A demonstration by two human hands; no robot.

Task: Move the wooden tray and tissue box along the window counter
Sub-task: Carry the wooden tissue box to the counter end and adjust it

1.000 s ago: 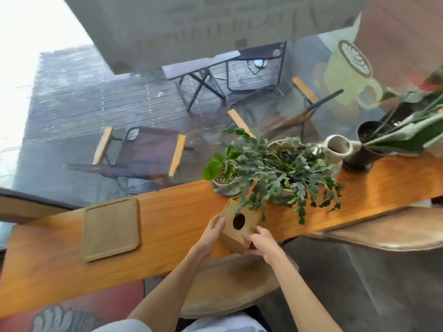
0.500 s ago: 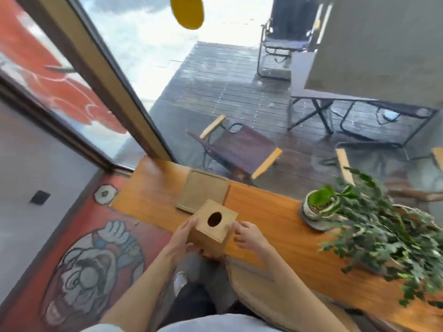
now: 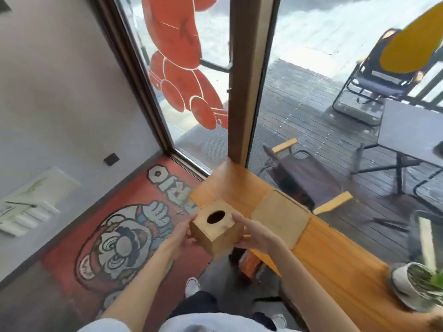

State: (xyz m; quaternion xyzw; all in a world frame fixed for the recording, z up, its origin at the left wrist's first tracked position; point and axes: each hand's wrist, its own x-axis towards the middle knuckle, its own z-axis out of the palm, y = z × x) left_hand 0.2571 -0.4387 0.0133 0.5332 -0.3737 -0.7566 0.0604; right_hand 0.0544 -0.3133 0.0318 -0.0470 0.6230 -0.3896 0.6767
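Note:
A square wooden tissue box point(image 3: 217, 226) with a round hole in its top is held between both hands, at the near edge of the orange wooden counter point(image 3: 333, 254) close to its left end. My left hand point(image 3: 181, 233) presses its left side and my right hand point(image 3: 254, 233) its right side. Whether the box touches the counter I cannot tell. The flat wooden tray point(image 3: 281, 218) lies on the counter just right of the box, against the window.
The counter ends at a brown window post point(image 3: 249, 80), with glass beyond. A potted plant point(image 3: 417, 286) on a saucer stands on the counter at the far right. A stool point(image 3: 251, 264) sits under the counter; a painted floor lies to the left.
Both hands have carried the tissue box leftward along the counter, from beside the plants, past the tray, to the left end. The tray has stayed in place.

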